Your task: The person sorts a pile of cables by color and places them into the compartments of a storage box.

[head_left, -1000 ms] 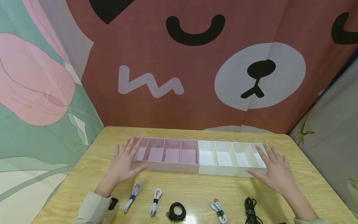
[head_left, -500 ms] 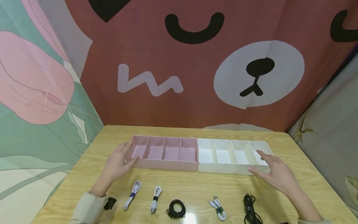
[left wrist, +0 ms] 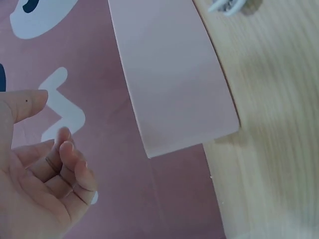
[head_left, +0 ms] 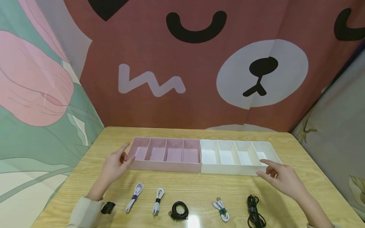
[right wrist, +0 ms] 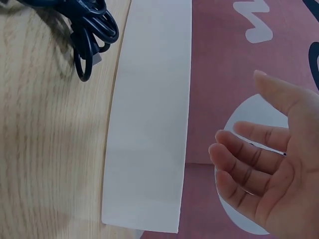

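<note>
A pink divided tray (head_left: 165,167) and a white divided tray (head_left: 228,169) stand end to end at the back of the table. My left hand (head_left: 113,164) hovers by the pink tray's left end, thumb and index finger apart, the other fingers loosely bent. In the left wrist view that hand (left wrist: 45,174) holds nothing. Over the white tray's right front corner is my right hand (head_left: 285,180), its index finger reaching forward. The right wrist view shows this hand (right wrist: 269,164) with a bare palm and relaxed fingers.
In front lie a white cable with a purple tie (head_left: 134,197), a white cable with a black tie (head_left: 158,202), a coiled black cable (head_left: 179,210), a white cable with a green tie (head_left: 220,209) and a black cable bundle (head_left: 254,211). Printed cloth (head_left: 199,110) hangs behind.
Both hands have drawn back toward the person and outward from above the trays. Their spread fingers have relaxed into a looser bend. The trays and cables keep their places on the table.
</note>
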Tool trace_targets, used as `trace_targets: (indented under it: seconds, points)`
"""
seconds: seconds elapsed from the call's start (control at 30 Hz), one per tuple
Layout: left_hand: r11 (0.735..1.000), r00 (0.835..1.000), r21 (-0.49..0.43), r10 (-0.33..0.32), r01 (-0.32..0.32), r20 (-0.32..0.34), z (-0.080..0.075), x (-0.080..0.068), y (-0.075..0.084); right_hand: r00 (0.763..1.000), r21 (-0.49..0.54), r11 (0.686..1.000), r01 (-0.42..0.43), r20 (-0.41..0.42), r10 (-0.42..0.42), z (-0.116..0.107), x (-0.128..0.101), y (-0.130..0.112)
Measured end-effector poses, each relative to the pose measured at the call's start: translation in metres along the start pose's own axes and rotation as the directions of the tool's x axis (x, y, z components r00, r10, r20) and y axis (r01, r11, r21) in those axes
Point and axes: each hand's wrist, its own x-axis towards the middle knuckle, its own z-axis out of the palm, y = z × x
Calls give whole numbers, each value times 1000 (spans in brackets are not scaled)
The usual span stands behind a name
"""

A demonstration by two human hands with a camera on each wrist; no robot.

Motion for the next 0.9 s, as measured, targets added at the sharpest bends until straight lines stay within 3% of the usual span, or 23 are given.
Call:
trace_targets:
  seconds: [0.2,0.4,0.6,0.7,0.9]
  points:
    - [998,1000,-53,-24,24,0,-1,-2,-7,999,34,999,25,31,-26,1,-1,1]
    - [984,992,-131,-111,119,66,0,-4,-15,996,51,999,-4,86,0,-1,-5,0]
    - [972,982,-157,-158,173,108,2,-4,-21,997,69,998,-5,77,0,-2,-10,0]
    - [959,964,-156,-215,239,154,3,-4,-23,995,76,997,-21,95,14,-3,-12,0]
    - [909,908,-167,-336,382,251,5,-2,-30,986,92,994,-62,159,46,-4,-18,0]
